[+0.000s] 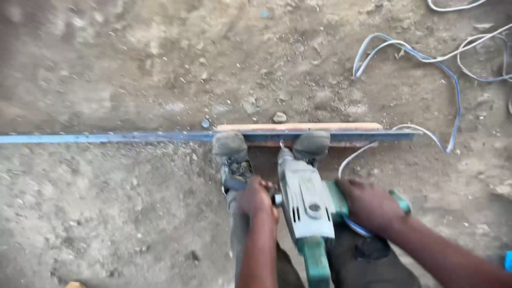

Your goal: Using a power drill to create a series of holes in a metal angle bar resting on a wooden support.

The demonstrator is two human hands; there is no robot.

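On bare dirt ground (pixel 106 213), a green-grey power tool (pixel 306 205) is being gripped near the bottom edge: left hand (pixel 257 196) is being closed around its side handle, right hand (pixel 370 205) is being wrapped around the green grip. Beyond it, a long metal bar (pixel 106 137) is being pinned under two shoes (pixel 230 144), against a wooden plank (pixel 298 127). Blue-white cables (pixel 416 56) are lying far right.

No packages, labels, signs or screens in view.
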